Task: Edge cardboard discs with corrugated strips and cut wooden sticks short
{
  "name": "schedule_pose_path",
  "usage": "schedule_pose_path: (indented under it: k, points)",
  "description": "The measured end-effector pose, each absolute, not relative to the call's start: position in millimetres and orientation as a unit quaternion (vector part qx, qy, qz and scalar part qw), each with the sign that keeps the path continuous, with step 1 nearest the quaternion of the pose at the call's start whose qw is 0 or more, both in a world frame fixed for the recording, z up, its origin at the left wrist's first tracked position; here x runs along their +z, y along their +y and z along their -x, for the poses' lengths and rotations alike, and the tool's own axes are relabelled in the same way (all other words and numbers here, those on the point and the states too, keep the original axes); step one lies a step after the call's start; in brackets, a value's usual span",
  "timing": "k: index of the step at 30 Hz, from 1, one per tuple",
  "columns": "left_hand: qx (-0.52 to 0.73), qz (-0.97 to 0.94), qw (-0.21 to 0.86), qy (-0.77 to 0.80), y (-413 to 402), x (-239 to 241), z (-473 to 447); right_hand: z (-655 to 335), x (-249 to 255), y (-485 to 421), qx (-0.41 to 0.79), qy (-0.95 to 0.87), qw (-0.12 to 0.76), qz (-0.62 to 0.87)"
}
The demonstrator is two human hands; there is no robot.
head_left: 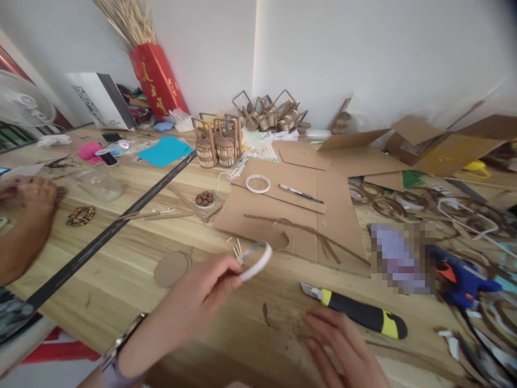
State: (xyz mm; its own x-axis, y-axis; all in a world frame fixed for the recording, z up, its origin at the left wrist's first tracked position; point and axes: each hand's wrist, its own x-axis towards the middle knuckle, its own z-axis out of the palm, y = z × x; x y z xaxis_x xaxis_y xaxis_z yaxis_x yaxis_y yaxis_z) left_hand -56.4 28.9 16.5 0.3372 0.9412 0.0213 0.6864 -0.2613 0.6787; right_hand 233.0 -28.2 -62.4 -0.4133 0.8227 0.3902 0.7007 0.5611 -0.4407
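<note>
Head view: left hand [202, 293] pinches a white ring [255, 261] between thumb and fingertips, held above the wooden table [121, 280], low centre. Ring is seen nearly edge-on, so it reads as a flat oval; long axis runs from about 8 o'clock up to 2 o'clock, near end in the fingers, far end free over the edge of the cardboard sheet [307, 215]. Wrist carries a watch [121, 339].

Right hand [343, 350] lies low at 5 o'clock from the ring, fingers spread and flat, fingertips on a thin cardboard scrap [283, 320] on the table; nothing clamped in it. Utility knife [355, 310], black and yellow, lies just beyond those fingers, blade end pointing to 10 o'clock, butt to 4 o'clock.

Round cardboard disc [172, 268] sits at 9 o'clock from the ring. Second white ring [257, 184] lies flat on the cardboard at 12 o'clock, a pen-like tool [301, 193] just beside it. Long black ruler [109, 231] crosses the table diagonally at the left. Blue glue gun [464, 277] at 3 o'clock. Small woven baskets [218, 143] stand at the far side. Another person's hand [28, 196] rests at the far left edge.
</note>
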Motion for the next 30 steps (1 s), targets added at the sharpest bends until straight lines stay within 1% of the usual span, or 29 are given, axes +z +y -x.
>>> schedule_pose_path:
  k: [3,6,8,11,14,16,18,20,22,25,27,30]
  points:
    - [0.247,-0.744,0.411,0.465,13,15,39,-228,-43,-25,0.095,-0.78,0.356,0.506]
    - [0.254,-0.732,0.46,0.433,5,10,34,-220,-27,-20,0.096,-0.743,0.417,0.515]
    - [0.248,-0.731,0.484,0.412,3,7,35,-216,-19,-17,0.13,-0.726,0.446,0.508]
    - [0.259,-0.697,0.56,0.365,1,1,37,-212,-12,-12,0.231,-0.706,0.459,0.488]
    - [0.298,-0.604,0.677,0.297,-2,-9,34,-212,-12,-10,0.38,-0.675,0.455,0.44]
    - [0.319,-0.557,0.721,0.261,-3,-16,32,-212,-15,-12,0.477,-0.637,0.453,0.401]
    - [0.328,-0.563,0.709,0.269,-4,-20,30,-213,-17,-14,0.55,-0.601,0.444,0.373]
    - [0.313,-0.614,0.656,0.308,-5,-18,29,-212,-14,-17,0.585,-0.589,0.422,0.364]
    - [0.289,-0.668,0.593,0.346,-7,-10,28,-208,-8,-19,0.581,-0.602,0.391,0.382]
    - [0.267,-0.718,0.526,0.369,-10,4,24,-201,2,-21,0.538,-0.641,0.349,0.422]
    - [0.258,-0.734,0.511,0.365,-12,10,21,-198,4,-21,0.526,-0.657,0.333,0.425]
    - [0.26,-0.71,0.554,0.349,-13,10,19,-200,0,-23,0.562,-0.632,0.339,0.412]
